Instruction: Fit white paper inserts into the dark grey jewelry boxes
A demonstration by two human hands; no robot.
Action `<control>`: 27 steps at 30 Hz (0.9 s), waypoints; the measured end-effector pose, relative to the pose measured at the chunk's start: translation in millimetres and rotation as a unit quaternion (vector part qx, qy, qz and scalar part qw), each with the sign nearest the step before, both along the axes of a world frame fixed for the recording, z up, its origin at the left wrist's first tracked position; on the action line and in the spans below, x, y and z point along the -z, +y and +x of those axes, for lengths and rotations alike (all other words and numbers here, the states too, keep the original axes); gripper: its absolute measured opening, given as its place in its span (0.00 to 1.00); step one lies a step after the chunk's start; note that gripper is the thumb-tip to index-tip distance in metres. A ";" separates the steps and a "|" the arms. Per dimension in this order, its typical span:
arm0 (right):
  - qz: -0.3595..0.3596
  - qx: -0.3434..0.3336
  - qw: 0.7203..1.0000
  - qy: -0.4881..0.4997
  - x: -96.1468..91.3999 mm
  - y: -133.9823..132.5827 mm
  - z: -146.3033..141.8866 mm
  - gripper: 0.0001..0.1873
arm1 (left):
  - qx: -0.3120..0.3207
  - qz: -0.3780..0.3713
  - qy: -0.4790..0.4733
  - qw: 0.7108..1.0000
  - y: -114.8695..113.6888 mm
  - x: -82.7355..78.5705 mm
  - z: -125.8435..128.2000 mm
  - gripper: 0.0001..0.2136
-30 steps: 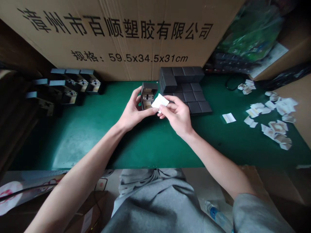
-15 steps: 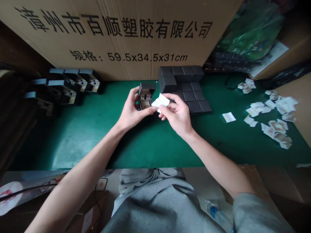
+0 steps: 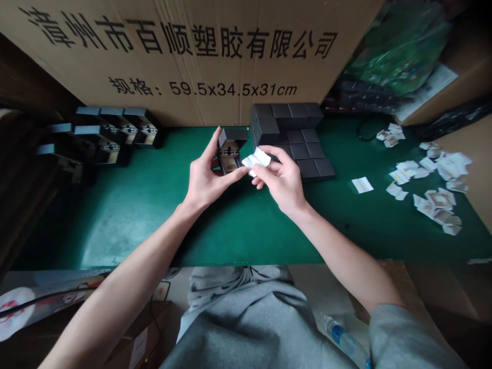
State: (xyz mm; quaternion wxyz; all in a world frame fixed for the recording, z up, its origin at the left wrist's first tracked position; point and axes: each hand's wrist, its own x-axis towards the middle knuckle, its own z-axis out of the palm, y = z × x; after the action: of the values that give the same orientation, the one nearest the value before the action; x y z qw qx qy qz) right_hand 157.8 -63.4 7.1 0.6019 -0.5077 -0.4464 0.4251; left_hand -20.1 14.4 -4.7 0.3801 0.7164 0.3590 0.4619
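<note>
My left hand [image 3: 205, 177] holds a small black hinged box [image 3: 231, 137] by its left side, its lid raised and its pale inside facing me. The left thumb reaches across the front of the box towards my right hand. Between the thumb and fingers of my right hand [image 3: 282, 179] is a small creased piece of white paper [image 3: 257, 158], just right of the box. The right hand's other fingers are curled beneath the paper. Part of the box's lower front is hidden by the left thumb.
Closed black boxes [image 3: 307, 151] are stacked behind my right hand. Several open boxes [image 3: 140, 128] stand at the left. Folded white paper pieces [image 3: 438, 205] lie scattered at the right of the green table [image 3: 146, 220]. A large cardboard carton [image 3: 184, 56] walls off the back.
My left index finger has lifted and straightened along the box's left side. The paper in my right hand has shifted slightly to the right, and the box has tilted a little.
</note>
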 end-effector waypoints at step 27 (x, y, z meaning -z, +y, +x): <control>0.049 0.016 0.997 -0.064 2.3 -5.5 -6.6 0.26 | 0.111 -0.099 -0.077 0.986 5.8 1.7 2.3 0.40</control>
State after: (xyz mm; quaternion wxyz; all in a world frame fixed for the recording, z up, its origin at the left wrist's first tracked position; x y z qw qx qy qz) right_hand 151.3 -68.9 4.8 0.6030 -0.5105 -0.4962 0.3600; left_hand -17.8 20.2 -6.4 0.5243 0.6729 0.2908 0.4334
